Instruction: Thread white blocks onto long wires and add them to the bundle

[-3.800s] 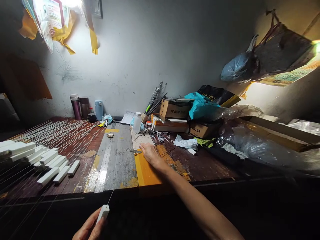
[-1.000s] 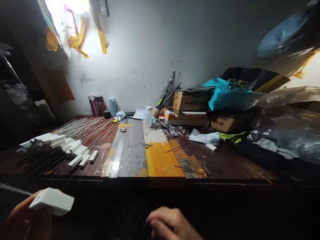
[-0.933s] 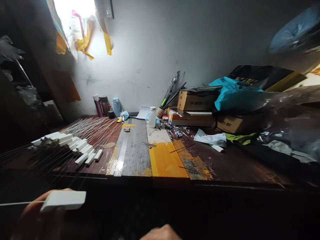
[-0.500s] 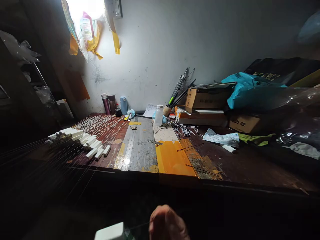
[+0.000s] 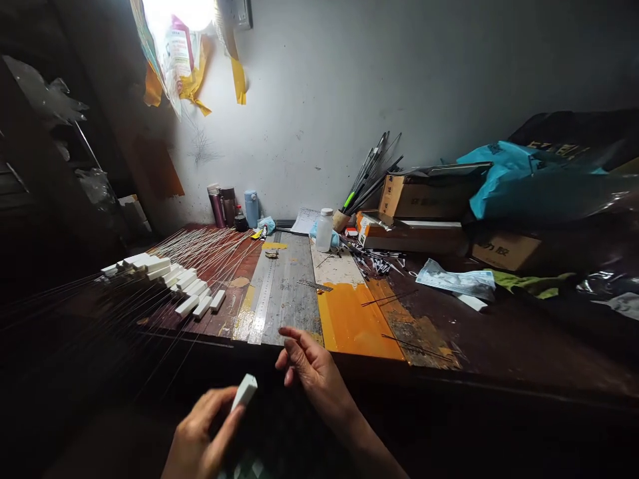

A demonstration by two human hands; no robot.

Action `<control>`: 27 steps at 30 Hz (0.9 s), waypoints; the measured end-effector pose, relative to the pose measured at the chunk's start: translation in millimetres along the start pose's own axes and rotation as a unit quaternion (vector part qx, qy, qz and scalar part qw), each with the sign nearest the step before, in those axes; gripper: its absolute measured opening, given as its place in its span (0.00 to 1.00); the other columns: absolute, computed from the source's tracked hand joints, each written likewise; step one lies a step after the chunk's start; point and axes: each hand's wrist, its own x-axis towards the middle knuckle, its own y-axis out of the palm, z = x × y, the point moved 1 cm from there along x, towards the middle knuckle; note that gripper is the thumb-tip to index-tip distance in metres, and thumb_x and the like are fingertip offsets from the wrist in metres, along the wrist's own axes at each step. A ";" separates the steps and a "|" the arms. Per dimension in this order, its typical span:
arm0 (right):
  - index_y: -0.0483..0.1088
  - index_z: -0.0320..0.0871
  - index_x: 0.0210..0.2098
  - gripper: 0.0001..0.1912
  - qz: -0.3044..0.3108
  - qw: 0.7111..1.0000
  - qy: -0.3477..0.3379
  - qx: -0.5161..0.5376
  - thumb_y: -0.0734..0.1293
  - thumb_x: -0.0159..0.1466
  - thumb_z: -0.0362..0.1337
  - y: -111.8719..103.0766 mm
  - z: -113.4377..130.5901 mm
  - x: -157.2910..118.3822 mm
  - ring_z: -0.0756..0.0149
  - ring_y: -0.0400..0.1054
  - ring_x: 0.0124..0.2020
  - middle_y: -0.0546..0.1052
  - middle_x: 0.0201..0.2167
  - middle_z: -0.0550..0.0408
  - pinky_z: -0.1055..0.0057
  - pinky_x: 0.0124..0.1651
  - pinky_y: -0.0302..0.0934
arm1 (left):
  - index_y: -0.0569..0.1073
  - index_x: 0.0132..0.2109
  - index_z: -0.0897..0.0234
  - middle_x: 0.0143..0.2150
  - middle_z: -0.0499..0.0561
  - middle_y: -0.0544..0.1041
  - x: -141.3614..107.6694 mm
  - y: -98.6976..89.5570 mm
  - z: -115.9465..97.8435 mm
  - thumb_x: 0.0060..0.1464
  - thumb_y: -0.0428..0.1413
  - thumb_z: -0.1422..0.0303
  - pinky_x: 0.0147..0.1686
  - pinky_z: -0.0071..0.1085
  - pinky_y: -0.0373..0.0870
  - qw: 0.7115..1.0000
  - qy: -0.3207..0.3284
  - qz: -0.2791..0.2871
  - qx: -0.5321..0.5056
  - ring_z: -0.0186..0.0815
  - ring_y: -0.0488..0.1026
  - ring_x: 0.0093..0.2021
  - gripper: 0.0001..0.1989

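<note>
Between the thumb and fingers of my left hand (image 5: 207, 426) is a small white block (image 5: 244, 392), held in front of the table edge. My right hand (image 5: 307, 362) is up and to the right of it, near the front of the grey strip (image 5: 289, 286). Its fingers are apart and bent, and I see nothing held in them. Many similar white blocks (image 5: 187, 305) lie in a stepped pile on the left of the table, with long thin rods spreading from them. A metal ruler (image 5: 261, 303) lies on the grey strip.
An orange strip (image 5: 354, 319) carries thin dark rods beside it. A white bottle (image 5: 324, 230) stands behind, near black-and-white small parts (image 5: 382, 261). Cardboard boxes (image 5: 414, 196), a face mask (image 5: 454, 278) and a blue bag (image 5: 504, 179) are on the right. Flasks (image 5: 251, 209) stand by the wall.
Both hands have risen into view. The white block has moved up and tilted, and my right hand's fingers have spread. The head view has shifted slightly.
</note>
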 end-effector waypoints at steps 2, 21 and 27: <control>0.65 0.40 0.52 0.22 -0.006 1.000 -0.010 -0.029 0.60 0.67 0.51 0.3 -5.8 -0.9 0.75 0.65 0.21 0.73 0.27 0.58 0.75 0.29 0.60 | 0.74 0.46 0.56 0.43 0.51 0.77 24.3 -0.3 -0.8 0.60 0.51 0.57 0.39 0.29 0.72 0.998 0.008 -0.048 0.041 0.40 0.75 0.42 0.13; 0.71 0.40 0.43 0.18 0.103 0.990 0.006 -0.093 0.56 0.70 0.46 5.1 -29.0 -43.7 0.73 0.64 0.22 0.73 0.24 0.56 0.76 0.28 0.61 | 0.70 0.44 0.58 0.38 0.49 0.74 48.4 37.5 18.3 0.61 0.52 0.64 0.40 0.32 0.69 0.969 0.123 -0.166 0.132 0.38 0.73 0.39 0.06; 0.70 0.40 0.46 0.16 0.094 0.984 -0.055 -0.142 0.56 0.70 0.42 9.0 -23.5 -40.7 0.71 0.67 0.25 0.74 0.25 0.56 0.75 0.31 0.63 | 0.71 0.39 0.59 0.35 0.49 0.74 64.0 20.4 12.1 0.58 0.50 0.63 0.39 0.36 0.66 0.956 0.102 -0.201 0.188 0.41 0.72 0.37 0.07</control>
